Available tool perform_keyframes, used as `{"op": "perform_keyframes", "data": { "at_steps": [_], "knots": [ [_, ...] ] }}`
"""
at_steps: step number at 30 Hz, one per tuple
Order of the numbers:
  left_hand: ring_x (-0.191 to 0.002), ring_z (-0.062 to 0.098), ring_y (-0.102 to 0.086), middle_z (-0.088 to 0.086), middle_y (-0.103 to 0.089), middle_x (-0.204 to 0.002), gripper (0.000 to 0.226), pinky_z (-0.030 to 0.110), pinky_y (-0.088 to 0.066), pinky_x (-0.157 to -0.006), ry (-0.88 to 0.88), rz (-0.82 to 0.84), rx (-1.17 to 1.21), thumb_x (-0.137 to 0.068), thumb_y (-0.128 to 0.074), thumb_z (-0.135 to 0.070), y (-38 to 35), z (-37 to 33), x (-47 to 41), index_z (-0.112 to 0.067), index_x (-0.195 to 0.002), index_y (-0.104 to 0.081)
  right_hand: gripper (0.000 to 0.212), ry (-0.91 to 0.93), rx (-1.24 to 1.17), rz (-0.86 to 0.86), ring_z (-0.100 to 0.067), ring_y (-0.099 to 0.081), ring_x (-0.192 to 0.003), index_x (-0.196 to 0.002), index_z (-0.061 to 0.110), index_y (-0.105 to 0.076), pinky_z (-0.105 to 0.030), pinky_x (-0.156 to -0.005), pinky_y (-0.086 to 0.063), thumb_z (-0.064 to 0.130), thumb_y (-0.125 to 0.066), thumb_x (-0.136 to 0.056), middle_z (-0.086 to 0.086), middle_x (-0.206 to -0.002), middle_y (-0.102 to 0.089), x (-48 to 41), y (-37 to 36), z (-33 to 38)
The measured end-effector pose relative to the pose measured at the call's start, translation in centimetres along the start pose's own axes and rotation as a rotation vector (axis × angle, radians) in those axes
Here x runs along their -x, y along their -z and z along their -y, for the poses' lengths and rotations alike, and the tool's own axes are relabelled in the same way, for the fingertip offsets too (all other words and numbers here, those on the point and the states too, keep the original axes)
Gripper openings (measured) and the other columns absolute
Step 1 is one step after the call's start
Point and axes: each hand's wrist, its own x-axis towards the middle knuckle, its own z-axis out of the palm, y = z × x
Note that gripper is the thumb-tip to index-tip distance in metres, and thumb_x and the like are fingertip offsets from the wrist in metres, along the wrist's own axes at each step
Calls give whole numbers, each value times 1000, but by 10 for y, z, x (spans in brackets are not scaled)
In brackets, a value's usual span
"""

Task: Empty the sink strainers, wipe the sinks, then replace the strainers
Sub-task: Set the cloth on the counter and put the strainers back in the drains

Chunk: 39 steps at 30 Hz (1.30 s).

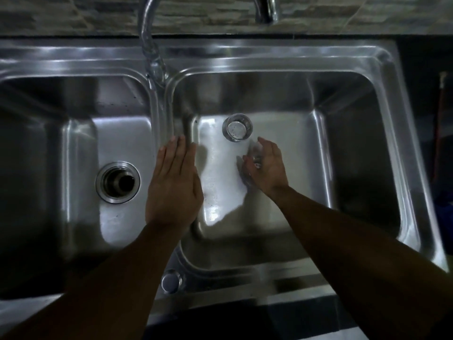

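Note:
A double steel sink fills the view. The left basin (122, 143) has an open drain hole (117, 182) with no strainer in it. A round steel strainer basket (237, 127) stands loose on the floor of the right basin (306, 133). Just in front of it, my right hand (267, 165) is low in the right basin, its fingers curled round a small shiny metal piece (256, 160) that is blurred; it looks like a second strainer. My left hand (174, 182) hovers flat over the divider between the basins, fingers straight, holding nothing. The right basin's drain is hidden under my right hand.
A curved tap spout (148, 45) hangs over the divider at the back, and a second tap (266, 9) stands behind the right basin. A round metal cap (171, 280) sits on the front rim. A dark counter lies to the right.

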Motion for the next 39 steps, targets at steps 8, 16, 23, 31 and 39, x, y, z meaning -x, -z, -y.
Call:
{"op": "perform_keyframes", "data": {
  "at_steps": [8, 16, 23, 31, 39],
  "knots": [
    [-156, 32, -11, 25, -19, -164, 56, 45, -9, -128, 106, -25, -2, -104, -32, -19, -4, 0, -1, 5, -154, -24, 105, 82, 143, 113, -26, -46, -133, -148, 16, -34, -32, -108, -38, 43, -85, -59, -3, -151, -40, -86, -15, 27],
    [-155, 33, -13, 26, -21, -163, 56, 48, -15, -127, 115, 1, -6, -105, -30, -21, -2, 0, -1, 6, -153, -26, 95, 120, 13, 117, -21, -49, -124, -142, 12, -44, -27, -104, -42, 29, -89, -59, -3, -135, -49, -63, -4, 20],
    [-155, 34, -14, 27, -20, -163, 56, 45, -12, -128, 111, 10, 4, -104, -32, -18, 3, -2, 0, 6, -154, -23, 92, 169, 23, 119, -22, -51, -126, -144, 8, -44, -26, -111, -38, 29, -89, -66, -7, -139, -51, 5, 32, 24],
    [-157, 30, -2, 19, -11, -167, 60, 44, -6, -129, 69, 178, 143, -102, -33, -14, 34, 25, 9, 0, -158, -16, 91, 237, -19, 15, -19, -53, -122, -144, 9, -45, -23, -107, -41, 24, -90, -67, -6, -136, -54, 72, 68, 80],
    [-155, 32, -15, 19, -22, -164, 58, 42, 2, -126, 173, 183, -22, -99, -38, -17, 86, 132, 62, -2, -155, -30, 89, 356, -102, -21, -16, -49, -124, -144, 12, -47, -15, -105, -34, 40, -87, -70, -5, -134, -54, 94, 44, 173]
  ]
}}
